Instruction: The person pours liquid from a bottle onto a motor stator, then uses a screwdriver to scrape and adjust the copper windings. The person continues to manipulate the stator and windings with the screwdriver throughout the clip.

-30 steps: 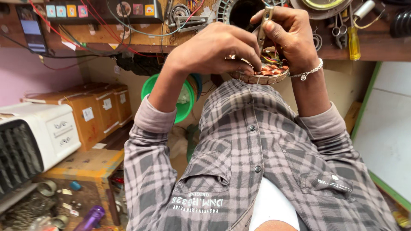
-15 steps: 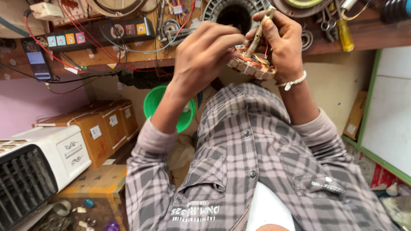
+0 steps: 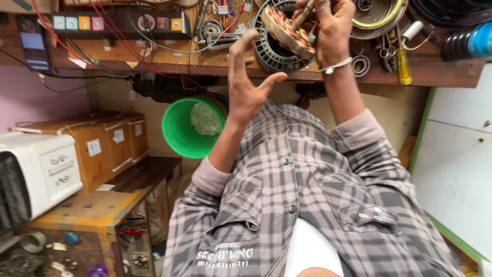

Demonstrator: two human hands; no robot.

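Note:
My right hand [image 3: 334, 28] is raised over the wooden workbench [image 3: 169, 59] and grips a round motor stator [image 3: 285, 31] with copper windings, tilted on edge. A thin stick-like tool [image 3: 302, 12] passes through the same fingers and rests on the coils. My left hand [image 3: 248, 84] hovers just below and left of the stator, palm turned toward it, fingers spread and holding nothing. A grey ribbed round housing [image 3: 266, 54] lies on the bench behind the stator.
A power strip [image 3: 118, 23] with red wires, scissors and a yellow-handled screwdriver [image 3: 403, 64] lie on the bench. A green bucket [image 3: 184, 131] sits under it. Cardboard boxes [image 3: 105, 146] and a white appliance [image 3: 48, 169] are at left, a white panel [image 3: 456, 154] at right.
My left hand has let go of the stator and dropped away with fingers spread. My right hand has tilted the stator and carried it higher in view.

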